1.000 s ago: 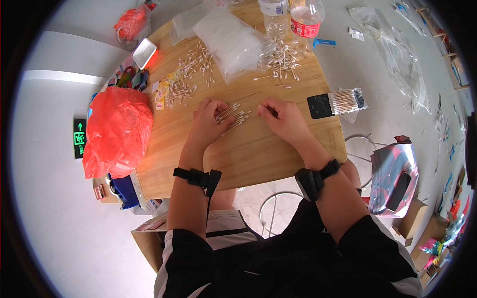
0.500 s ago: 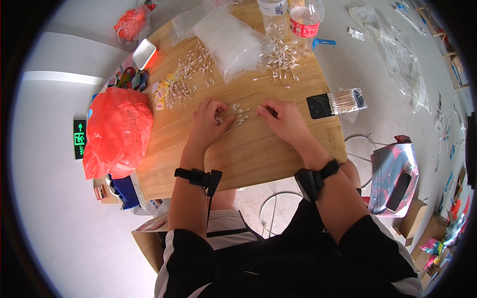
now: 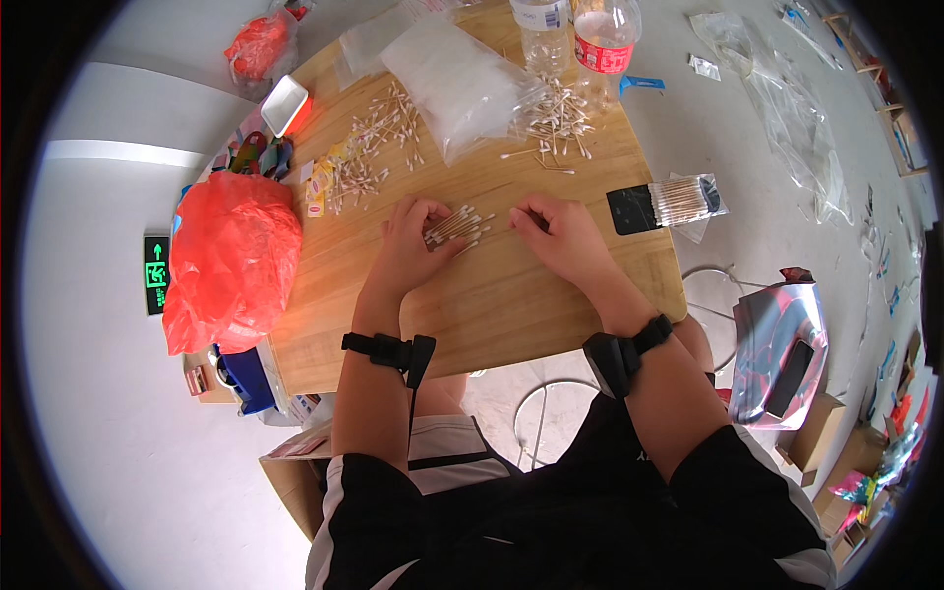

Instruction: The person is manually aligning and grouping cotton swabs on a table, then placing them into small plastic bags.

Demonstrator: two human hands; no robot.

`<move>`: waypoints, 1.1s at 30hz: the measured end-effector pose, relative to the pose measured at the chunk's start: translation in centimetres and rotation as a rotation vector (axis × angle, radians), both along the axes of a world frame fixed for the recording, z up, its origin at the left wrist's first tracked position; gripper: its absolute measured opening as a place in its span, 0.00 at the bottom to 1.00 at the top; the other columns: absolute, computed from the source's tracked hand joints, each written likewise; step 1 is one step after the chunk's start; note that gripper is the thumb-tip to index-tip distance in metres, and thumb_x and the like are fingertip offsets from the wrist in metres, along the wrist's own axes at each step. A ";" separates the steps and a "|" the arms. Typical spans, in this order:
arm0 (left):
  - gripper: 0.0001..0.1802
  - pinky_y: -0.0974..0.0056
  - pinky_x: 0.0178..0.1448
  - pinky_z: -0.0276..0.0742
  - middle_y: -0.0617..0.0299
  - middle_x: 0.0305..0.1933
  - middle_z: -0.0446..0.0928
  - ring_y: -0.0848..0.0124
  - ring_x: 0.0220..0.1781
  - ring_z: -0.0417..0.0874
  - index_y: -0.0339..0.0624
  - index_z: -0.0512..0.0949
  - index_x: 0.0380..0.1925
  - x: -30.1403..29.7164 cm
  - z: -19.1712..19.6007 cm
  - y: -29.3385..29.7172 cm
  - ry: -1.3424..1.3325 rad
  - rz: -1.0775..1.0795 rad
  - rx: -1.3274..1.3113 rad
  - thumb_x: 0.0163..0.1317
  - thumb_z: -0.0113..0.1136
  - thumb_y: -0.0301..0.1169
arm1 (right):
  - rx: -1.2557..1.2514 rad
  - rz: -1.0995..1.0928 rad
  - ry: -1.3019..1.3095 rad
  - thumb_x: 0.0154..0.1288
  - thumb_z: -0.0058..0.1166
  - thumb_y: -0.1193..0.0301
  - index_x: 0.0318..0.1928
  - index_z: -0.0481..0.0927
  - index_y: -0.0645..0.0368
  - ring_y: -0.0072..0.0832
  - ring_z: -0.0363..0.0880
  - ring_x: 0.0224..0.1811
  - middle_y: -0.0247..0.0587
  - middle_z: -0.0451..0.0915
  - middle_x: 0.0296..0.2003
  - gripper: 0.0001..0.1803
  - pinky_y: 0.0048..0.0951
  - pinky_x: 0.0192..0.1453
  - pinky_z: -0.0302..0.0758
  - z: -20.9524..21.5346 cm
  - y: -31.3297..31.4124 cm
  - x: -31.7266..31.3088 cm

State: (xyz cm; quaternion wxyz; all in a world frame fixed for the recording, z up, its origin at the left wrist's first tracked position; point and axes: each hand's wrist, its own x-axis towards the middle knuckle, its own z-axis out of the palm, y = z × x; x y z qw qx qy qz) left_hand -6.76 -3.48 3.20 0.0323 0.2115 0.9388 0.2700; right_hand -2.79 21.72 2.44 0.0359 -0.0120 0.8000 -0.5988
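Little had shifted since the earlier frame: both my hands had stayed at the middle of the wooden table [image 3: 551,315], and the small bunch of cotton swabs [image 3: 457,227] had closed up slightly under my left hand [image 3: 413,246]. That hand lay curled over the near-left end of the bunch, its fingers [image 3: 433,209] pressing the sticks flat rather than lifting them. My right hand [image 3: 560,236] rested just to the right, its fingertips pinched loosely together; whether it held a swab I could not tell. I judged the swabs very light, thin, easily bent and quick to roll, so best taken mid-stick, several at once. Farther away lay loose swab heaps [image 3: 369,157], a clear plastic bag [image 3: 462,84] and two bottles [image 3: 575,29]. A red bag [image 3: 231,256] sat at the left edge, and a packed bundle of swabs [image 3: 678,200] at the right.
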 end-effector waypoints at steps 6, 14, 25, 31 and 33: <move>0.23 0.60 0.52 0.75 0.61 0.44 0.75 0.63 0.47 0.77 0.45 0.78 0.44 -0.1 0.1 0.0 0.022 -0.018 -0.021 0.51 0.77 0.37 | 0.018 0.013 -0.044 0.69 0.58 0.64 0.37 0.83 0.59 0.37 0.77 0.23 0.46 0.80 0.24 0.10 0.36 0.30 0.72 0.7 0.2 -0.1; 0.23 0.60 0.53 0.74 0.61 0.43 0.74 0.63 0.47 0.77 0.45 0.78 0.44 0.2 0.7 0.2 0.052 -0.039 -0.040 0.51 0.77 0.39 | -0.004 0.002 -0.017 0.68 0.59 0.65 0.37 0.83 0.60 0.38 0.77 0.23 0.46 0.81 0.25 0.10 0.36 0.31 0.73 0.5 0.0 -0.2; 0.16 0.51 0.55 0.70 0.64 0.48 0.76 0.62 0.49 0.78 0.49 0.79 0.44 -3.9 -3.1 -4.2 0.041 0.564 0.265 0.59 0.72 0.38 | 0.001 0.012 -0.045 0.69 0.58 0.65 0.36 0.83 0.60 0.36 0.77 0.23 0.45 0.80 0.24 0.10 0.36 0.30 0.72 0.7 0.1 -0.1; 0.09 0.47 0.54 0.67 0.64 0.45 0.76 0.62 0.49 0.79 0.51 0.80 0.39 -3.0 -3.0 -5.9 0.185 0.676 -0.199 0.64 0.66 0.39 | -0.007 0.006 -0.052 0.68 0.59 0.65 0.38 0.84 0.60 0.35 0.77 0.23 0.45 0.81 0.24 0.10 0.35 0.31 0.73 0.3 0.4 -0.2; 0.08 0.46 0.54 0.65 0.65 0.45 0.75 0.61 0.49 0.79 0.53 0.80 0.39 -2.3 -3.4 -6.7 0.137 0.623 -0.127 0.65 0.65 0.40 | -0.014 0.007 -0.040 0.68 0.59 0.65 0.38 0.83 0.60 0.35 0.77 0.23 0.45 0.81 0.24 0.10 0.35 0.30 0.73 0.4 0.1 -0.3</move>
